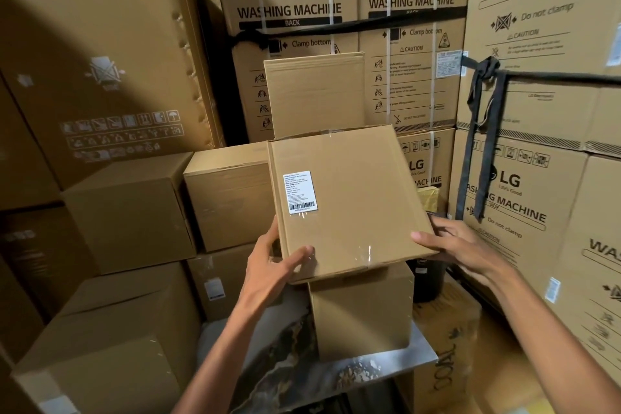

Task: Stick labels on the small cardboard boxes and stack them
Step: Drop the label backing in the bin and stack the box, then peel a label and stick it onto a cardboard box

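I hold a small cardboard box (356,198) in the middle of the view, its taped top tilted toward me. A white barcode label (300,191) is stuck near its left edge. My left hand (275,265) grips the near left corner, thumb on top and fingers underneath. My right hand (453,245) grips the near right corner the same way. The box is just above another small box (363,309) that stands on a metal surface; whether they touch I cannot tell. Behind it stands a box with an upright flap (314,94).
Stacked small boxes (232,195) stand to the left and behind. Tall washing machine cartons (537,111) wall in the back and right, with a dark strap (484,131) tied around one. A metal table edge (386,366) sits below. A dark container (428,279) stands at right.
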Tool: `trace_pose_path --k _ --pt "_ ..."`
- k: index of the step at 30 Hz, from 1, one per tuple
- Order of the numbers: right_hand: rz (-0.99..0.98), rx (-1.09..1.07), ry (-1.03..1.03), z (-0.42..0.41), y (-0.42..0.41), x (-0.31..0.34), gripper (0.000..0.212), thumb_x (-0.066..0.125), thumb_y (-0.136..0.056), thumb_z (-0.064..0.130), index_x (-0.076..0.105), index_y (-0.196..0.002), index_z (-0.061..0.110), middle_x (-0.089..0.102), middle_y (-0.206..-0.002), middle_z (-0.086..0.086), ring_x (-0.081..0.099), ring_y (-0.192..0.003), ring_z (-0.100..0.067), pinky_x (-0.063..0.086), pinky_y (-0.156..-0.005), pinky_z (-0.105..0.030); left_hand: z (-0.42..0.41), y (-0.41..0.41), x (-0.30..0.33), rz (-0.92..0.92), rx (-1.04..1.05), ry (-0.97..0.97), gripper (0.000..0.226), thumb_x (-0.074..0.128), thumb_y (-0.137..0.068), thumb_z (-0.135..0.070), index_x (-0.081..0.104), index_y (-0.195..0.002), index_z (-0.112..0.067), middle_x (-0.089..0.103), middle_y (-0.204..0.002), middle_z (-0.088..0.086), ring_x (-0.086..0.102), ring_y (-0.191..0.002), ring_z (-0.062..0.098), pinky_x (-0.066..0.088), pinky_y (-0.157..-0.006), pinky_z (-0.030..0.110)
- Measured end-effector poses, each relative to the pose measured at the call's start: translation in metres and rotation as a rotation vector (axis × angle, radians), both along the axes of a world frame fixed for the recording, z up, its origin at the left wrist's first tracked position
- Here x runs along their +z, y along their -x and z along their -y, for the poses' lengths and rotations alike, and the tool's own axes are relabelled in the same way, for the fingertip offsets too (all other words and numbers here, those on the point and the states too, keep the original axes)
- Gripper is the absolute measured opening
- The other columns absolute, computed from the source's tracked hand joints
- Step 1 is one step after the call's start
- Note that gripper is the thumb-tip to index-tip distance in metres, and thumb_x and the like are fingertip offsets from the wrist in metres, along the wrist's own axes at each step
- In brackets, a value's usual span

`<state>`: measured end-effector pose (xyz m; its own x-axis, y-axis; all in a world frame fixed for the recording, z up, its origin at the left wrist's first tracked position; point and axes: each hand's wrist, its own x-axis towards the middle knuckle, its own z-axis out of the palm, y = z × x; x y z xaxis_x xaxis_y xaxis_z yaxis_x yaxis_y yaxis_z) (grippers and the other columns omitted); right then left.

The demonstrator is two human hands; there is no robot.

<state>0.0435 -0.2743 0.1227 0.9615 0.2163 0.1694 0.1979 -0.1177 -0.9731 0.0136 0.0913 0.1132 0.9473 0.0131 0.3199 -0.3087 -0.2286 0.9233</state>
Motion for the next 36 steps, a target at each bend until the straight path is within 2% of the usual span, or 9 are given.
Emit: trace_pose_path --k 3,6,11,16,20,22,26,30,36 --pt "-0.043 -0.006 -0.072 0.002 -0.008 -0.01 0.069 0.09 -0.076 0.024 0.059 -0.137 0.017 0.073 -0.127 0.001 0.067 -0.12 -0.015 0.057 -0.094 -0.025 0.005 -0.004 -0.006 0.031 0.023 -0.024 0.104 0.082 -0.063 -0.062 0.035 -0.155 -0.042 0.06 -0.141 -0.01 0.069 -0.107 0.018 0.061 -0.069 0.025" --pt "-0.087 -0.032 -0.07 0.002 -0.014 -0.017 0.081 0.095 -0.063 0.022 0.058 -0.135 0.021 0.074 -0.123 0.004 0.069 -0.115 -0.008 0.056 -0.084 -0.016 0.012 -0.01 -0.017 0.054 0.031 -0.043 0.112 0.084 -0.06 -0.058 0.034 -0.157 -0.033 0.054 -0.149 -0.01 0.065 -0.118 0.01 0.057 -0.08 0.016" --pt "-0.091 -0.182 0.032 -0.005 -0.024 -0.049 0.074 0.083 -0.073 -0.01 0.054 -0.136 0.015 0.068 -0.115 0.006 0.07 -0.094 0.005 0.053 -0.073 -0.008 0.025 -0.019 -0.057 -0.006 0.065 -0.108 0.109 0.083 -0.065 -0.049 0.032 -0.159 -0.027 0.056 -0.148 -0.006 0.065 -0.119 0.007 0.056 -0.101 0.037" --pt "-0.151 -0.314 0.118 -0.01 -0.044 -0.088 0.077 0.086 -0.069 -0.011 0.058 -0.138 0.007 0.067 -0.13 -0.013 0.065 -0.115 -0.026 0.052 -0.098 -0.034 0.038 -0.02 -0.077 -0.053 0.087 -0.133 0.093 0.083 -0.081 -0.02 0.031 -0.158 -0.022 0.05 -0.152 -0.004 0.06 -0.123 0.008 0.049 -0.108 0.029" --pt "-0.18 -0.4 0.159 -0.017 -0.047 -0.1 0.082 0.087 -0.073 -0.004 0.051 -0.146 0.009 0.057 -0.143 -0.009 0.055 -0.132 -0.03 0.045 -0.107 -0.038 0.033 -0.025 -0.065 -0.005 0.146 -0.138 0.084 0.075 -0.081 -0.062 0.043 -0.153 -0.032 0.067 -0.135 -0.004 0.069 -0.109 0.007 0.059 -0.094 0.036" --pt "-0.173 -0.432 0.202 -0.021 -0.048 -0.102 0.081 0.086 -0.077 0.002 0.049 -0.148 0.012 0.057 -0.138 0.0 0.056 -0.132 -0.029 0.044 -0.109 -0.04 0.031 -0.025 -0.044 0.113 0.195 -0.096 0.079 0.071 -0.084 -0.065 0.043 -0.152 -0.038 0.069 -0.127 -0.01 0.068 -0.111 0.016 0.058 -0.095 0.04" --pt "-0.025 -0.726 0.417 -0.051 -0.034 -0.105 0.089 0.087 -0.079 0.023 0.039 -0.154 0.02 0.047 -0.153 -0.011 0.045 -0.14 -0.033 0.043 -0.11 -0.05 0.036 -0.025 0.025 0.361 0.172 -0.072 0.064 0.056 -0.096 -0.058 0.036 -0.154 -0.043 0.041 -0.157 -0.017 0.047 -0.138 0.006 0.043 -0.109 0.031" --pt "0.219 -0.883 0.445 -0.098 -0.009 -0.106 0.112 0.087 -0.077 0.027 0.016 -0.163 0.019 0.026 -0.155 -0.012 0.037 -0.135 -0.031 0.049 -0.104 -0.047 0.027 -0.048 0.043 0.38 0.14 -0.345 0.04 0.05 -0.101 -0.06 0.066 -0.132 -0.04 0.054 -0.148 -0.014 0.048 -0.138 0.01 0.046 -0.108 0.053" --pt "0.441 -0.697 0.239 -0.17 0.015 -0.079 0.084 0.08 -0.084 0.021 0.036 -0.156 0.018 0.035 -0.149 -0.004 0.043 -0.129 -0.011 0.043 -0.101 -0.023 0.024 -0.041 0.046 0.387 0.04 -0.314 0.035 0.048 -0.107 -0.042 0.07 -0.13 -0.027 0.059 -0.145 -0.006 0.049 -0.137 0.004 0.047 -0.109 0.037"
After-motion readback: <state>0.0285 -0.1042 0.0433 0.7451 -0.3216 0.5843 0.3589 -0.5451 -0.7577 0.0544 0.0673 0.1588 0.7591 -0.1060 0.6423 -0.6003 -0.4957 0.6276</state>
